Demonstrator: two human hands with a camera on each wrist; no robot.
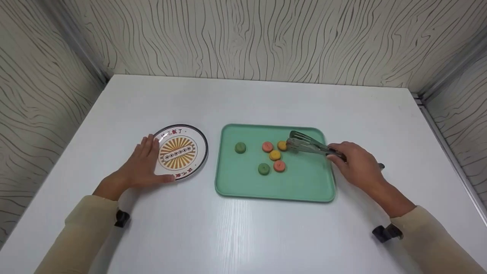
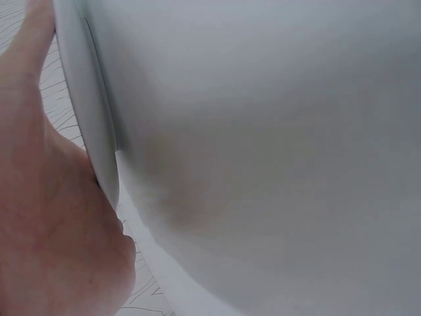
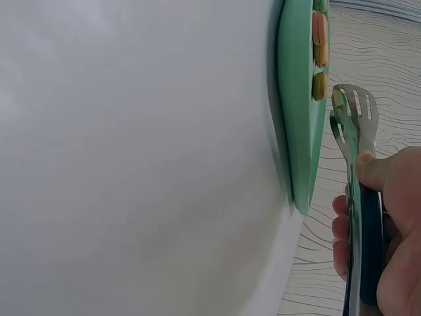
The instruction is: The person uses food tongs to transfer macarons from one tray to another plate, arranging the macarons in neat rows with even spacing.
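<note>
My right hand grips metal tongs with dark handles, the thumb on one arm and the fingers round the other. The slotted tong heads stand apart over the tray, right beside a yellow macaron. Another yellow macaron, two pink ones and two green ones lie on the green tray. Left of the tray, my left hand rests at the rim of a round patterned plate, fingers fairly straight and thumb stretched along the front edge. The left wrist view shows the hand against the plate's rim.
All of this stands on a white table. Wood-grain panels close off the back and both sides. A strip of tabletop separates the plate from the tray.
</note>
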